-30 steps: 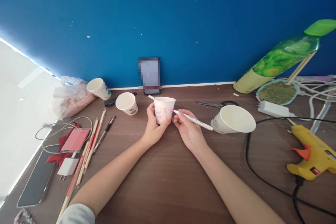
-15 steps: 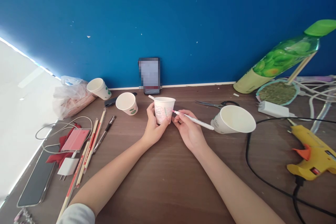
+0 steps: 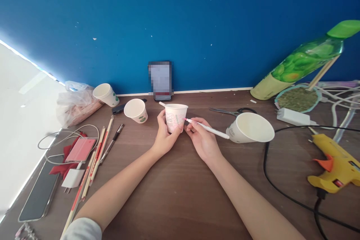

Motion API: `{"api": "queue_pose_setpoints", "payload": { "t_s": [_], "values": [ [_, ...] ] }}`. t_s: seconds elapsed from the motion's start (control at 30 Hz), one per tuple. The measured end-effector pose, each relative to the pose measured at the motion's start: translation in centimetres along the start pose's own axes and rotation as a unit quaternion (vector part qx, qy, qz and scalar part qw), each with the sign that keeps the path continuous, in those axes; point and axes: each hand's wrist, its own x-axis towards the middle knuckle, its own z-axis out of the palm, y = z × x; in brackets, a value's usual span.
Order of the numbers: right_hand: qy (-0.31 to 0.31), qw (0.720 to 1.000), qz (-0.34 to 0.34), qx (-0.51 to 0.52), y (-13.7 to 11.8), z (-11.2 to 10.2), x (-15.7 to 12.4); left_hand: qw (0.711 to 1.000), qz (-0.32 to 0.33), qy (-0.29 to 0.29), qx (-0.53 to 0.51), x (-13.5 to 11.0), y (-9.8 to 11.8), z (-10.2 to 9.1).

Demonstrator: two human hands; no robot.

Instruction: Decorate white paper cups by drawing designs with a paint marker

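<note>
So, holds a pink-marked paper cup [image 3: 176,114] in L hand [image 3: 164,138] w/ fingers clamped round it, over back half of desk [image 3: 174,195], in front of a phone [image 3: 161,78]. Pinches a white marker [image 3: 215,131] btwn fingers of R hand [image 3: 204,140], pink tip by cup's R side, can't tell if touching. Also has scissors [image 3: 235,113] + big-looking cup [image 3: 239,135] off to the R.

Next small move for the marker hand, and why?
Probably a short stroke on the paper cup: the right hand holds the marker with its pink tip at the cup's right side, the left hand grips the cup, and pink marks already show there. Whether the tip touches, I can't tell.
</note>
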Motion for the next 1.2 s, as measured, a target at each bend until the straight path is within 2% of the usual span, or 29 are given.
{"api": "queue_pose_setpoints", "payload": {
  "t_s": [0.47,0.8,1.2],
  "values": [
    [0.001,1.000,0.001,-0.004,0.09,-0.21,0.14,1.000,0.007,-0.003,0.004,0.03,-0.12,0.07],
    [0.000,0.999,0.010,0.033,-0.17,0.08,-0.11,1.000,0.009,-0.007,-0.010,-0.12,-0.12,-0.17],
    [-0.023,1.000,-0.016,-0.014,0.11,-0.14,-0.03,0.999,0.033,0.006,-0.002,-0.03,-0.30,0.07]
  ]
}}
